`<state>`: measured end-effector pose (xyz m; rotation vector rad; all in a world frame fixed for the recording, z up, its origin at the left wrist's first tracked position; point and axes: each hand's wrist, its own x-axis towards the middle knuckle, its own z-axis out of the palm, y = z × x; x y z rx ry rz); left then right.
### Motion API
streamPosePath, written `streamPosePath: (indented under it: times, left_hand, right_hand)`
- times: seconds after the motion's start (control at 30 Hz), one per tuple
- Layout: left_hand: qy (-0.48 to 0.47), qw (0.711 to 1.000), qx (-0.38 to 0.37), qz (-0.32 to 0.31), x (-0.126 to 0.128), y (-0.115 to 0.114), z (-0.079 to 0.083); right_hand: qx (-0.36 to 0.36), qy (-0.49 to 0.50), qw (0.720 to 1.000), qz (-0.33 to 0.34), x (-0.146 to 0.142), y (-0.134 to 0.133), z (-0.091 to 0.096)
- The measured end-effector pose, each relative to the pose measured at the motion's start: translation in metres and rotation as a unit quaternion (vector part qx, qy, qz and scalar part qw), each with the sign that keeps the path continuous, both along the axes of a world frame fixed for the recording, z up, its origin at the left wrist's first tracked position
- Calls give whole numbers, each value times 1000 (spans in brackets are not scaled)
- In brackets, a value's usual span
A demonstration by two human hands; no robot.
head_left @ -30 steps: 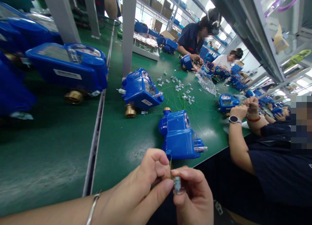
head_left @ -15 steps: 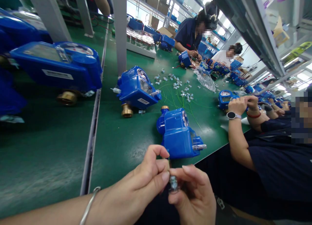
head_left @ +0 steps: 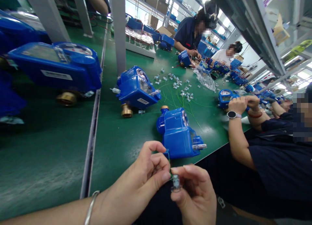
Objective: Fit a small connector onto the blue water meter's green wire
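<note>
My right hand [head_left: 195, 189] pinches a small clear seal [head_left: 175, 182] between thumb and fingers. A thin green wire [head_left: 169, 158] runs from the blue water meter [head_left: 179, 137] down to the seal. My left hand [head_left: 148, 176] is beside it, its thumb and fingers closed on the wire near the seal. The meter lies on the green table just beyond my hands, its threaded brass end pointing away. A second blue meter [head_left: 136, 88] with a brass fitting sits farther left, a clear seal hanging at its side.
Many loose seals [head_left: 177, 83] and several green wires [head_left: 168, 95] lie scattered mid-table. A metal strip [head_left: 91, 147] crosses the green table [head_left: 48, 160]. More meters [head_left: 58, 66] stand left. A grey post [head_left: 118, 33] rises behind. A co-worker's hands [head_left: 240, 105] work at right.
My left fingers have loosened and spread a little, showing more green wire. The seal in my right hand has shifted slightly right and stands more upright.
</note>
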<state>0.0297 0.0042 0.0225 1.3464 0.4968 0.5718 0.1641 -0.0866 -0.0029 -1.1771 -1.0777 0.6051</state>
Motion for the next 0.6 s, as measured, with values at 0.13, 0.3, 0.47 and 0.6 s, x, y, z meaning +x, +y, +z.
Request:
streamPosePath:
  times: [0.13,0.3,0.47,0.6]
  left_hand:
    - [22,999,21,13,0,0,0]
    - [-1,1000,-1,10,-1,-3,-1]
    - [32,997,63,40,-4,-2,-2]
    - [47,990,105,77,-6,-2,-1]
  right_hand:
    - [-8,31,999,-6,-1,2,2]
    - [8,3,1000,12,-3,2,5]
    - [8,-21,1000,-3,3,1,1]
    - [31,-38,998,-29,4,2,2]
